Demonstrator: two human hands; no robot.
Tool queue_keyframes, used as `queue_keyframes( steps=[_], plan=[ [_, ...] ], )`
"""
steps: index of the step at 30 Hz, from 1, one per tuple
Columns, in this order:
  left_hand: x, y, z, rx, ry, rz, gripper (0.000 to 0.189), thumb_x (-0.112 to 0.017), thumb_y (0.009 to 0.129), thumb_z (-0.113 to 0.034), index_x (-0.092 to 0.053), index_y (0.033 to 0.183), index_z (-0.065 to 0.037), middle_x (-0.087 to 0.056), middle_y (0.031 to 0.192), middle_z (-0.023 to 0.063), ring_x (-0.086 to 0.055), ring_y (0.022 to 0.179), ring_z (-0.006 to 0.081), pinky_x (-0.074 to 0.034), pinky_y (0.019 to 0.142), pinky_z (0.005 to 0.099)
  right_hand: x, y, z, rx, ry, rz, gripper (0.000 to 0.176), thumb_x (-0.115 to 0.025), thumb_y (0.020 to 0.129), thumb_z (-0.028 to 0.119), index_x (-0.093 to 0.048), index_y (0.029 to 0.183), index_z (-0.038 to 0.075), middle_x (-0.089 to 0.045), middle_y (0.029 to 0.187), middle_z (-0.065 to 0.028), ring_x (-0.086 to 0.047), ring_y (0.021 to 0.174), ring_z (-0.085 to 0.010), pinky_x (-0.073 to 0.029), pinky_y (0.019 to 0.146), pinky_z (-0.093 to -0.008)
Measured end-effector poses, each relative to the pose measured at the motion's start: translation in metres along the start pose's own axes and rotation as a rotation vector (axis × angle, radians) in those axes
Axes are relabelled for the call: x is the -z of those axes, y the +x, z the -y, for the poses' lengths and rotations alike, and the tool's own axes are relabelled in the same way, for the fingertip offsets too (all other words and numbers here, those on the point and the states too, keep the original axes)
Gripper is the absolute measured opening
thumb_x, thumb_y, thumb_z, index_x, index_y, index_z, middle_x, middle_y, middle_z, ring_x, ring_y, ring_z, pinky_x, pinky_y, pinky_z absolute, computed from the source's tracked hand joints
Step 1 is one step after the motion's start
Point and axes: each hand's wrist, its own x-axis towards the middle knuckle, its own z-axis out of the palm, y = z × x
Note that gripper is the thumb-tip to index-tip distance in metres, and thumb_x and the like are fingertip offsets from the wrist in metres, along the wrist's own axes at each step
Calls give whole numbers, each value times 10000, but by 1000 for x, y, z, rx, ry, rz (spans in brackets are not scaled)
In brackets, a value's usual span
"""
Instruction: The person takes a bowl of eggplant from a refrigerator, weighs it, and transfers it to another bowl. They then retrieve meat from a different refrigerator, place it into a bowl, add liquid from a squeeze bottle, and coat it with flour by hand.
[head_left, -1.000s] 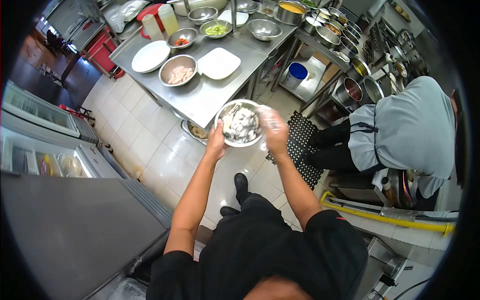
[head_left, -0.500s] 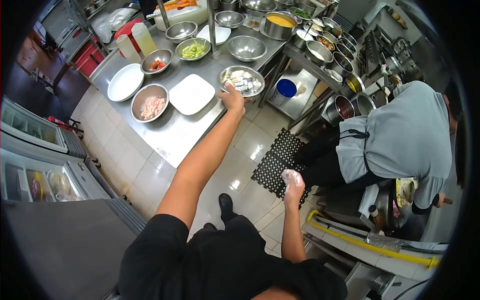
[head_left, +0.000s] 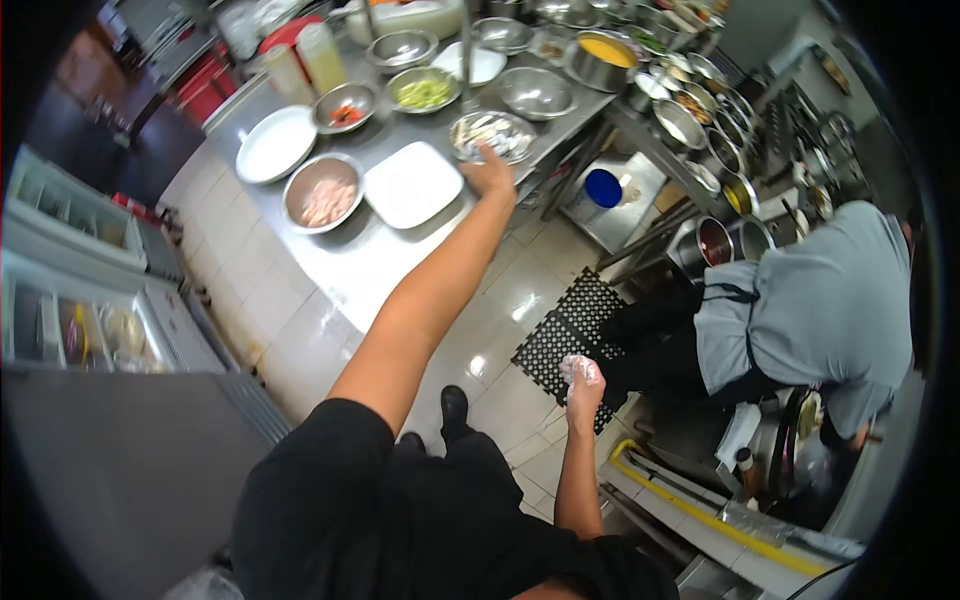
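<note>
Head view: your left hand (head_left: 487,172) meets the rim of a round, shiny steel bowl (head_left: 493,134) with its mouth upward, grip unclear; your right hand (head_left: 580,379) hangs curled shut.

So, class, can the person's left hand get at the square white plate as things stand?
Probably yes: the left hand touches the steel bowl, and the square white plate lies just beside it, nothing between.
</note>
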Motion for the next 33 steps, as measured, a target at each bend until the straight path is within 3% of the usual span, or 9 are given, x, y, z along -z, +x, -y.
queue_keyframes(
  steps=[1,2,6,8,12,15,20,26,33],
  plan=[
    [2,-6,-10,86,62,-15,639,-559,882,-353,-295,1267,83,-453,1244,270,-488,1117,353,-370,957,391,-4,2,-1,13,-21,13,158,-530,903,108,-578,947,-36,-637,858,-92,-614,748,-145,-493,694,-249],
    [1,-4,-7,141,180,-76,617,-598,870,-330,-321,1261,59,-490,1172,206,-593,947,280,-530,696,335,-9,4,-2,-14,17,24,146,-529,900,101,-577,947,-28,-635,857,-87,-611,739,-141,-493,681,-250],
    [69,-84,-101,378,-41,343,753,-611,858,-266,-180,1336,125,-507,1083,211,-592,908,257,-530,684,337,-39,5,-16,-129,35,57,138,-519,908,108,-579,930,-13,-625,832,-73,-605,710,-137,-489,661,-240],
    [130,-110,-146,153,-195,561,668,-588,873,-198,-204,1340,85,-531,1005,128,-596,847,198,-530,598,280,-62,7,-27,-319,158,96,164,-504,917,150,-571,940,2,-616,834,-76,-603,697,-160,-493,650,-253],
    [253,-28,-179,-634,183,35,362,-585,848,-80,-432,1164,8,-523,895,58,-528,751,135,-456,722,262,-106,0,-55,-479,240,326,175,-507,908,147,-537,1011,9,-611,847,-108,-616,691,-185,-509,579,-273],
    [308,50,-199,-512,434,-232,510,-637,815,-291,-443,1159,31,-543,863,83,-542,775,158,-462,713,287,-147,-23,-55,-550,109,398,173,-515,901,133,-539,1013,3,-618,858,-111,-623,691,-178,-514,577,-269],
    [318,101,-215,-50,630,318,309,-591,819,-199,-556,847,106,-629,704,154,-643,564,197,-486,418,272,-219,-67,-81,-698,-43,510,203,-534,896,140,-530,1036,-6,-623,866,-113,-629,694,-184,-522,579,-272],
    [353,116,-250,-51,831,416,231,-547,799,-101,-606,907,95,-645,784,130,-617,624,162,-485,514,262,-321,-113,-99,-743,-78,602,195,-524,904,143,-516,1033,-3,-614,880,-111,-626,745,-193,-526,674,-302],
    [518,138,-280,59,401,382,218,-586,799,-127,-605,955,25,-630,801,72,-591,697,143,-486,646,290,-452,-71,-117,-45,-221,561,209,-458,943,169,-560,819,35,-547,679,-6,-438,574,-81,-365,561,-223]
  ],
)
